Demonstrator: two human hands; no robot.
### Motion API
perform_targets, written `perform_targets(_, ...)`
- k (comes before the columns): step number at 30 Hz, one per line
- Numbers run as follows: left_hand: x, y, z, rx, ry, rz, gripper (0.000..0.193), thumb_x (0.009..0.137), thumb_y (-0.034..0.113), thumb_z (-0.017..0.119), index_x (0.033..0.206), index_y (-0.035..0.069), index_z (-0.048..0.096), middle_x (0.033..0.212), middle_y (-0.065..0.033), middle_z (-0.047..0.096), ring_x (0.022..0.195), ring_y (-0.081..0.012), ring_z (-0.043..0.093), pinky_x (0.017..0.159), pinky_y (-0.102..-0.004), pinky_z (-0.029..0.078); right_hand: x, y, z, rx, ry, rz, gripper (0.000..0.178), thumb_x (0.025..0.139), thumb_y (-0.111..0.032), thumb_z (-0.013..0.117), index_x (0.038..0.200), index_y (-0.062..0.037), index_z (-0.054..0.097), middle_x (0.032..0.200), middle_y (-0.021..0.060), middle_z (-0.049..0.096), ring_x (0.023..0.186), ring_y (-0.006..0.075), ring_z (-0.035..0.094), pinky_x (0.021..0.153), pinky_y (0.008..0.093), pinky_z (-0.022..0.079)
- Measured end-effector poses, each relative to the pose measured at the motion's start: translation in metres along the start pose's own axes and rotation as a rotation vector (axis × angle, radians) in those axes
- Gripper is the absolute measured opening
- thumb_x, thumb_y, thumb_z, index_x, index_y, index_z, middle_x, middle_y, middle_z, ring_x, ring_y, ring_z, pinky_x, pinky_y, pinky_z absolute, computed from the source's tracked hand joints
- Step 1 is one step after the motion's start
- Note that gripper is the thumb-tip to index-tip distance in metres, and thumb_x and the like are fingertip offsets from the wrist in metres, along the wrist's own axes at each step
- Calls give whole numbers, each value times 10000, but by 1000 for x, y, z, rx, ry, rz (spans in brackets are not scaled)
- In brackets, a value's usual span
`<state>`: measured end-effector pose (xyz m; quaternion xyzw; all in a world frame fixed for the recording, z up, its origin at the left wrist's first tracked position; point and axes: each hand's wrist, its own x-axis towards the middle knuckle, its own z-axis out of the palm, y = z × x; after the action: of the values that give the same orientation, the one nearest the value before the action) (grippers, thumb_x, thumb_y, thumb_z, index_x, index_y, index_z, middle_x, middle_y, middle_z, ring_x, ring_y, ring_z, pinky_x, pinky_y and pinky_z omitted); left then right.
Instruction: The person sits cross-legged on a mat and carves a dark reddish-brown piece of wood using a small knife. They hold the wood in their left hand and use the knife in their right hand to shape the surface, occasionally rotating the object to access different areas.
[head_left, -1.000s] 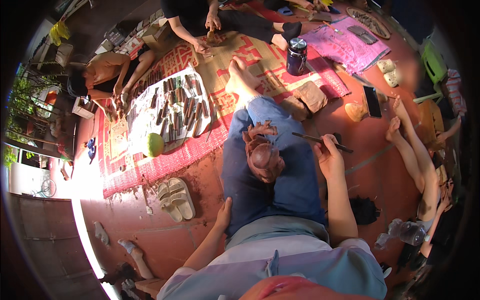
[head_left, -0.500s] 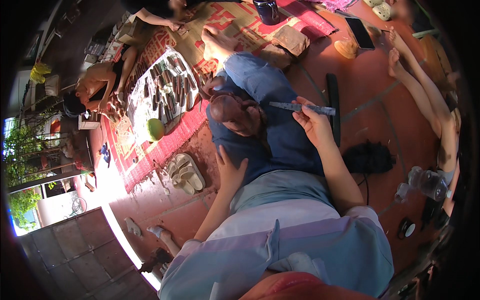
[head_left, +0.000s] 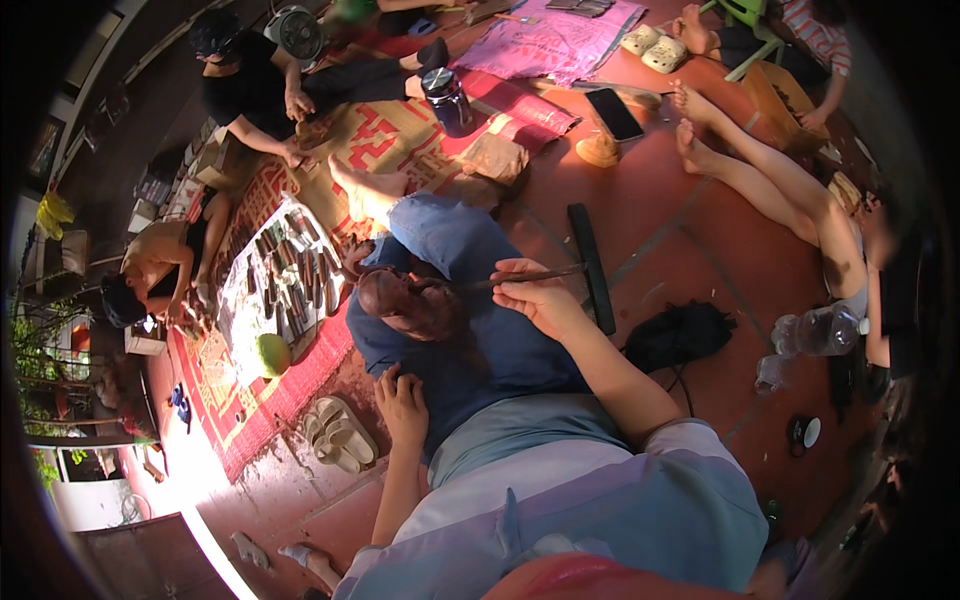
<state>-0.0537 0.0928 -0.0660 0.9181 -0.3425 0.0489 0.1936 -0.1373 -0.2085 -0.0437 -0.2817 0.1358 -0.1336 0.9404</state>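
Note:
My right hand (head_left: 540,298) grips a thin dark tool (head_left: 520,277) whose tip rests against a reddish-brown carved wooden piece (head_left: 410,303) lying on my lap, over my blue trousers (head_left: 470,350). My left hand (head_left: 403,403) rests flat, fingers spread, on my left thigh just below the carved piece and holds nothing. A long dark stick (head_left: 592,265) lies on the red tiled floor (head_left: 690,270) just right of my right hand.
A tray of several carving tools (head_left: 285,280) sits on a patterned mat at my left, with a green ball (head_left: 272,353) and pale sandals (head_left: 340,435). Other people sit around. A phone (head_left: 613,113), a dark cup (head_left: 447,97), a black bag (head_left: 680,335) and plastic bottles (head_left: 815,330) lie about.
The view has swung, so everything sits lower and more to the right. My right hand keeps the tool on the carved piece; my left hand stays on my thigh.

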Motion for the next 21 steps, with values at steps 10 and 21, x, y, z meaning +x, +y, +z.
perform_targets(10, -24, 45, -48, -300, -258, -252, 105, 866, 128, 589, 890, 26, 579, 758, -167, 642, 727, -365, 644, 657, -429, 491, -10, -19, 24, 36, -41, -24, 262, 889, -22, 621, 1149, -1, 604, 1002, 59, 632, 879, 157, 645, 820, 289, 559)
perform_targets(21, -62, 33, -29, -465, -237, -263, 138, 842, 108, 640, 962, 39, 643, 805, -74, 635, 742, -199, 598, 689, -315, 468, -1, -54, 26, -110, 29, -296, 414, 966, -142, 533, 1353, -39, 428, 1240, 220, 572, 1088, 264, 611, 932, 359, 513)
